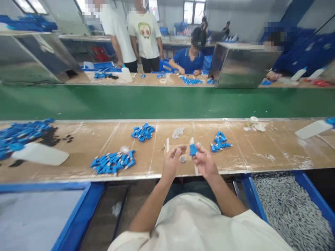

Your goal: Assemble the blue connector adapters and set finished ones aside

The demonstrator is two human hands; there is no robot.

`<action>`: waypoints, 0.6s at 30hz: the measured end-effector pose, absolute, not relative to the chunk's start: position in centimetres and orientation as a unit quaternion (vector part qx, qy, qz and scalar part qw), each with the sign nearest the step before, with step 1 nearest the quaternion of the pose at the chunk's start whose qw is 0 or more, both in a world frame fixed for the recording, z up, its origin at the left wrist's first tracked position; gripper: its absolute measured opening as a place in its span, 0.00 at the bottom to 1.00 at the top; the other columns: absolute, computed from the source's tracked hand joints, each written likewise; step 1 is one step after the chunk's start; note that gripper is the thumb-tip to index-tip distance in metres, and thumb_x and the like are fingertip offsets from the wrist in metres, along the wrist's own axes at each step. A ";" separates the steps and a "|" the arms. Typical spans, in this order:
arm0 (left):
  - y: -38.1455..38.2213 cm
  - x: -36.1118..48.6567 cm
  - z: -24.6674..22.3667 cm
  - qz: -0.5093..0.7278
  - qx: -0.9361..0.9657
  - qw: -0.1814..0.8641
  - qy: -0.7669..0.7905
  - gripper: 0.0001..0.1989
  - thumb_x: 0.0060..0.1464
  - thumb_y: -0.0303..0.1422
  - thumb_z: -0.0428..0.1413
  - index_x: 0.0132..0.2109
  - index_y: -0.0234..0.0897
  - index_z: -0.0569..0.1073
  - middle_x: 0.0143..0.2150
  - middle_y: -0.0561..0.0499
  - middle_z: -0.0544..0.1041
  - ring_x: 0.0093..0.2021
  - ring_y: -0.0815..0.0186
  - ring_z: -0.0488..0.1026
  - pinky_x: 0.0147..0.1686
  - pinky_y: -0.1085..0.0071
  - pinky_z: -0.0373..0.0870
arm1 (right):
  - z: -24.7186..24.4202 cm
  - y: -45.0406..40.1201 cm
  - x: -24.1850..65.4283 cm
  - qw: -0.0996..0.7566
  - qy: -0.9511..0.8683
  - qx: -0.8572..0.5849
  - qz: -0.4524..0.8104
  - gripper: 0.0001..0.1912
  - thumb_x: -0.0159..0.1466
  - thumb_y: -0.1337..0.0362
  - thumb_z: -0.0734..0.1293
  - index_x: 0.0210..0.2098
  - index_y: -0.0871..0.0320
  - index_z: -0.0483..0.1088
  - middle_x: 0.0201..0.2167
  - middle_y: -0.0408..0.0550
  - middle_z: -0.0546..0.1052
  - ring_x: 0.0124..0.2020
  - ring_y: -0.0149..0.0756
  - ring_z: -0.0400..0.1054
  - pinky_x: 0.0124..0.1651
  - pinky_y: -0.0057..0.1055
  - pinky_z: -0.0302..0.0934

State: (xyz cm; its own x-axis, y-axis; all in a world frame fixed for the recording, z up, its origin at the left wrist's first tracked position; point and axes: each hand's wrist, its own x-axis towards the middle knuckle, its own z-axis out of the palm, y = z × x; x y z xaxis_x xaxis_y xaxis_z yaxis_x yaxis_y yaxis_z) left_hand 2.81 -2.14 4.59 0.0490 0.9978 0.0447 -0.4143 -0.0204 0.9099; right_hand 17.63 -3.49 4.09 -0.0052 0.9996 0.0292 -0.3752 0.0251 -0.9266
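Observation:
My right hand (206, 163) is closed on a small blue plastic part (193, 150), held just above the bench, with a whitish tip at its top. My left hand (172, 162) is to the left of it, apart from the part, with curled fingers and the thumb against them. Whether something small is in those fingers is hidden. Below, between the hands, lies a small round clear-grey item (183, 159). Beyond them is a little heap of small grey pieces (178, 132). A loose pile of blue parts (220, 142) lies right of my right hand.
Two more piles of blue parts (113, 162) (143, 132) lie left. White bottles (42, 154) (312, 129) lie at both sides. A blue bin of grey pieces (293, 209) stands below right, another blue bin (90, 195) below left. Beyond the green belt (146, 103), people work or stand.

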 end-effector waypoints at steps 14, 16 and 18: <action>-2.7 3.4 5.4 0.445 0.375 0.781 0.226 0.26 0.45 0.49 0.71 0.47 0.37 0.83 0.51 0.40 0.83 0.51 0.52 0.79 0.49 0.61 0.76 | 4.0 -5.7 17.9 0.556 -0.281 -0.308 0.719 0.12 0.55 0.59 0.77 0.37 0.54 0.76 0.35 0.47 0.80 0.30 0.33 0.70 0.25 0.27 0.71; -2.5 2.6 4.6 0.445 0.355 0.789 0.229 0.25 0.43 0.47 0.72 0.45 0.37 0.83 0.53 0.39 0.82 0.54 0.49 0.79 0.49 0.60 0.76 | 3.5 -5.6 17.8 0.532 -0.281 -0.316 0.734 0.13 0.56 0.57 0.78 0.37 0.54 0.77 0.36 0.48 0.80 0.30 0.33 0.71 0.26 0.27 0.71; -2.2 1.4 3.3 0.476 0.321 0.780 0.247 0.24 0.43 0.47 0.72 0.43 0.36 0.82 0.53 0.39 0.82 0.56 0.49 0.78 0.52 0.58 0.76 | 2.8 -5.2 18.3 0.504 -0.311 -0.360 0.721 0.16 0.57 0.52 0.77 0.39 0.55 0.78 0.39 0.51 0.81 0.31 0.33 0.72 0.26 0.27 0.71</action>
State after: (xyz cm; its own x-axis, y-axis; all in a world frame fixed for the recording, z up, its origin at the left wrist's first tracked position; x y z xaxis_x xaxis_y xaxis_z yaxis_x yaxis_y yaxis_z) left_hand 1.42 -2.22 3.29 0.4238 0.9023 -0.0792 -0.5846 0.3393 0.7370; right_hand 18.34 -5.21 2.75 -0.2334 0.9502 -0.2066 -0.5025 -0.2997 -0.8110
